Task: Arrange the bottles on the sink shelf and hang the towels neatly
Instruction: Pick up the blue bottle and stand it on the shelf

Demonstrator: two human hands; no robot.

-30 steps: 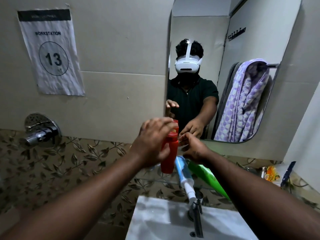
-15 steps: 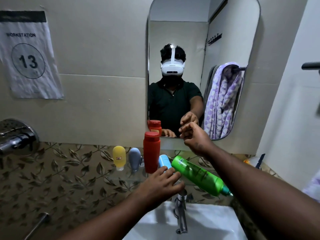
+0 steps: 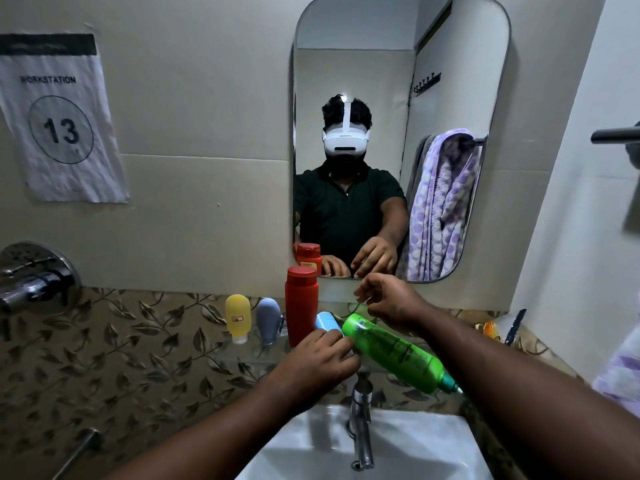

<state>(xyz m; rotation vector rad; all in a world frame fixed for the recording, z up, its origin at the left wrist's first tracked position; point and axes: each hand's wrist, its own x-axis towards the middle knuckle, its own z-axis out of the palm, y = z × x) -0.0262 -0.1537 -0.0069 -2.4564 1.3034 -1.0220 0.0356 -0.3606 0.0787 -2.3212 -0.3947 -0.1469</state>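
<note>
Five bottles are sitting on the glass shelf [image 3: 239,356] under the mirror [image 3: 450,46]. The yellow bottle [image 3: 237,317], grey bottle [image 3: 267,320] and red bottle [image 3: 301,306] are standing upright in a row. The blue bottle [image 3: 327,322] and green bottle [image 3: 391,351] are lying on their sides, and the green one's cap is sticking out over the sink [image 3: 311,452].

A paper sign [image 3: 59,116] on the wall is reading "WORKSTATION" above a circled "13". The yellow bottle is carrying a small red-and-white label, and the green one dark print, both too small to read.

A second ago the left hand [image 3: 322,362] was gripping the red bottle. That bottle is now standing alone, and the hand is lying over the blue bottle, which it was only nearing half a second ago. Its fingers are bending across the bottle and touching the green one's base. Whether they are closing round the blue bottle cannot be told.

The right hand [image 3: 388,299] is hovering lower than before, just above the green bottle's base, with its fingers loosely curled and holding nothing.

A purple patterned towel [image 3: 443,202] is showing in the mirror, bunched on a rail.
</note>
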